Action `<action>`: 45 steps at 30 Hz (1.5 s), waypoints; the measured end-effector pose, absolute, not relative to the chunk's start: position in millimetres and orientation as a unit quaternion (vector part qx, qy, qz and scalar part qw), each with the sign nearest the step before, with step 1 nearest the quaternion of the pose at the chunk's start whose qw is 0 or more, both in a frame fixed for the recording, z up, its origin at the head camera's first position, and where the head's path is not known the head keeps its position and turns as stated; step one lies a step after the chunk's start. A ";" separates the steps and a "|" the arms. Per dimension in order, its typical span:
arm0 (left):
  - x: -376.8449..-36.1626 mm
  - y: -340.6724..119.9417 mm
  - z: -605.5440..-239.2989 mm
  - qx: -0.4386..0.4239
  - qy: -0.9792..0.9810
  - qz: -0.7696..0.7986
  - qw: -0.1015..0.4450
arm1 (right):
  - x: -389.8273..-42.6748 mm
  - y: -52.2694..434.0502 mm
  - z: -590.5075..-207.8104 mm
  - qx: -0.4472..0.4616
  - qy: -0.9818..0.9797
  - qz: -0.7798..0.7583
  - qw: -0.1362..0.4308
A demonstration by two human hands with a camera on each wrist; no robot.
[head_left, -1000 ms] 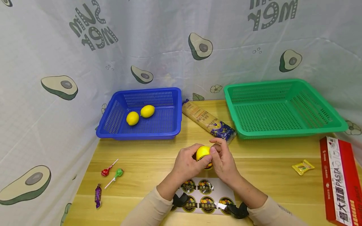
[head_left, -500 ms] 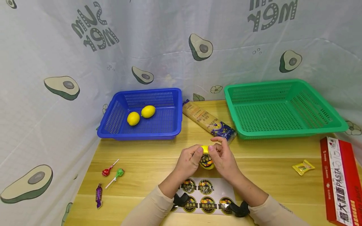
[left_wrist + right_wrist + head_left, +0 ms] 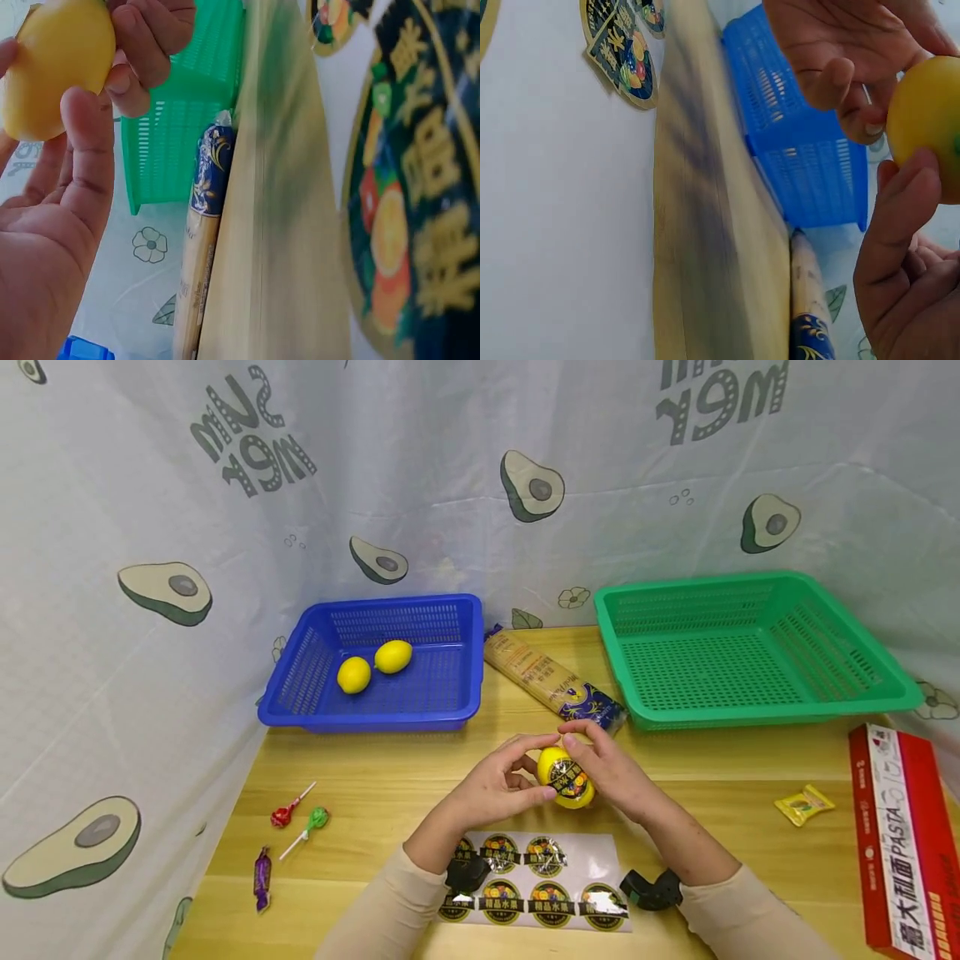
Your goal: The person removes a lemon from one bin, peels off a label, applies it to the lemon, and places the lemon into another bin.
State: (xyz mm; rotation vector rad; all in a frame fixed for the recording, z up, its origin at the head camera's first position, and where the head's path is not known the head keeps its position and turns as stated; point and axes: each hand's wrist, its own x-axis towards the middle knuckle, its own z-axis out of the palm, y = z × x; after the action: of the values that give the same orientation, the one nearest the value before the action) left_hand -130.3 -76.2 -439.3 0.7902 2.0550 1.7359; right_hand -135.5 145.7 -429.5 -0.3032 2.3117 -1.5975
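Observation:
A yellow lemon [image 3: 553, 758] with a round black sticker [image 3: 570, 778] on its near side is up between both hands, above the table's middle. My right hand [image 3: 617, 777] grips it from the right, thumb along its top and fingers partly hidden behind. From the left, my left hand [image 3: 501, 785] holds it, its thumb at the sticker's lower edge and forefinger reaching over the top. Below lies a white sheet [image 3: 592, 853] bearing several more round fruit stickers. In both wrist views the lemon [image 3: 64, 67] sits among the fingertips; the right thumb [image 3: 907, 202] presses against its skin.
A blue basket [image 3: 367, 720] holding two lemons stands back left, a green basket [image 3: 750, 714] back right. Between them lies a spaghetti packet [image 3: 551, 681]. Two lollipops [image 3: 317, 818] and a purple candy [image 3: 262, 878] lie left; a yellow candy [image 3: 804, 805] and red pasta box [image 3: 903, 843] right.
The lemon has turned and shifted slightly right, bringing the sticker's face into view. My left thumb has come off the sticker's top to its lower edge, and the left fingers have spread.

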 end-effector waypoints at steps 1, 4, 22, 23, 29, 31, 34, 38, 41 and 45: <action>-129.7 -75.4 -439.5 0.276 0.721 0.614 0.165 | -136.1 145.9 -429.2 -0.108 0.804 -0.563 0.157; -127.5 -72.5 -441.1 0.248 0.710 0.642 0.149 | -135.0 144.1 -427.2 -0.110 0.785 -0.590 0.151; -115.1 -46.6 -445.4 0.138 0.657 0.723 0.165 | -120.8 126.8 -433.4 -0.069 0.909 -0.409 -0.037; -115.4 -46.3 -445.9 0.136 0.658 0.722 0.165 | -121.1 126.9 -433.8 -0.072 0.911 -0.404 -0.047; -117.4 -48.8 -449.0 0.142 0.683 0.699 0.154 | -121.5 129.1 -438.4 -0.104 0.910 -0.386 -0.106; -118.1 -50.8 -449.6 0.148 0.701 0.682 0.146 | -121.5 130.3 -439.8 -0.113 0.909 -0.383 -0.121; -119.0 -53.4 -448.9 0.158 0.724 0.658 0.129 | -121.8 131.4 -441.1 -0.118 0.908 -0.380 -0.133; -118.5 -55.1 -446.3 0.184 0.753 0.625 0.095 | -121.6 131.2 -441.2 -0.120 0.907 -0.376 -0.144; -117.7 -55.2 -444.6 0.211 0.770 0.599 0.063 | -120.2 130.6 -440.1 -0.119 0.905 -0.382 -0.144; -117.5 -54.7 -443.7 0.231 0.772 0.591 0.035 | -117.5 131.1 -437.2 -0.096 0.894 -0.425 -0.110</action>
State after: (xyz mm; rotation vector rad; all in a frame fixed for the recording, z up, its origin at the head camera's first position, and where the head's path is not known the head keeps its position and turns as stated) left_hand -117.5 -54.7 -443.7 0.7106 2.3728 1.8175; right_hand -117.5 131.1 -437.2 -0.3237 3.0232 -1.4366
